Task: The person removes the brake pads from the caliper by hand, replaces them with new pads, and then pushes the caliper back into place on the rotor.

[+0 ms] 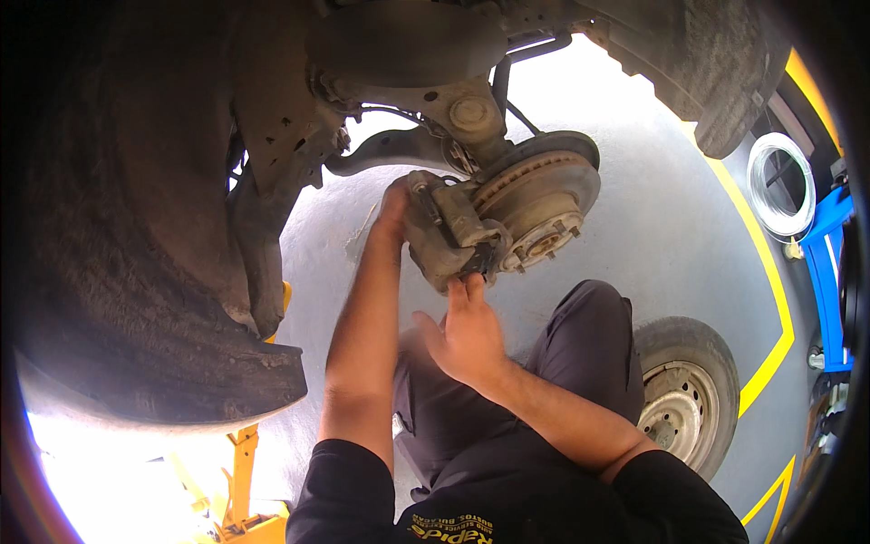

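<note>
A brake caliper (444, 240) sits at the edge of a worn, rusty-rimmed brake disc (544, 186) with a studded hub (541, 243). My left hand (394, 208) grips the caliper's left side, fingers partly hidden behind it. Lower down, my right hand (469, 331) touches the caliper's bottom near a small dark part with extended fingertips, thumb held apart. Suspension arms and a knuckle (471, 113) are above the disc.
A dark wheel-arch liner (145, 272) fills the left. My bent knee (584, 326) is beside a loose wheel (689, 417). A yellow jack or stand (243, 471) stands lower left; a blue cart (829, 276) and coiled clear hose (779, 186) are at right, beside yellow floor lines.
</note>
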Demonstrator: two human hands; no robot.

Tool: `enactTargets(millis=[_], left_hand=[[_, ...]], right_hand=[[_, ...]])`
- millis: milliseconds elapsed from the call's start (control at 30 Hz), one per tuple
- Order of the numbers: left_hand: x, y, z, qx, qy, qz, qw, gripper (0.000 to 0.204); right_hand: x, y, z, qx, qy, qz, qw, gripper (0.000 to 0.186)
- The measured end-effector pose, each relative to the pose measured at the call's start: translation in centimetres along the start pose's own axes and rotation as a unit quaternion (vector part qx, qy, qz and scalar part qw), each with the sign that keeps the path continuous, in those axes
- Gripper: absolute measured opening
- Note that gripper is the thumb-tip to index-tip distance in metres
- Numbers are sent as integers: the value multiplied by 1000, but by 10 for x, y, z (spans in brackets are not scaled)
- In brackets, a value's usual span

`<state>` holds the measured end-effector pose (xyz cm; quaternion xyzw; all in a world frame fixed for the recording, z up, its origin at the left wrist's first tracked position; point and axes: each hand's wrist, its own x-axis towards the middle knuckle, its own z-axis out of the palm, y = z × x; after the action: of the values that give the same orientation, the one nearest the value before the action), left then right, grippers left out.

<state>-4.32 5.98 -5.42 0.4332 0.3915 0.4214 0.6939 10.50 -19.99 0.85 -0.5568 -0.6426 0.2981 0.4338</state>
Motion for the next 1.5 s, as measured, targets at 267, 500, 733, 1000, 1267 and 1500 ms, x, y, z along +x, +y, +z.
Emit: enactTargets(millis=[267, 500, 733, 1000, 1267, 1500], left_hand=[[-4, 7, 9, 52, 36, -12, 998, 28], [-40, 85, -9, 135, 40, -133, 981, 21], [-37, 112, -27, 154, 64, -107, 980, 28], [34, 132, -10, 446, 46, -142, 883, 31], [52, 136, -11, 543, 35, -140, 827, 39], [45, 133, -6, 592, -10, -76, 802, 42]], right_hand=[[4, 16, 19, 111, 53, -2, 992, 56], [5, -22, 33, 249, -45, -13, 967, 49], [61, -40, 77, 531, 31, 95, 841, 29], [99, -49, 60, 631, 96, 196, 744, 39], [106, -34, 87, 671, 54, 193, 714, 38], [94, -27, 92, 689, 39, 176, 702, 37]])
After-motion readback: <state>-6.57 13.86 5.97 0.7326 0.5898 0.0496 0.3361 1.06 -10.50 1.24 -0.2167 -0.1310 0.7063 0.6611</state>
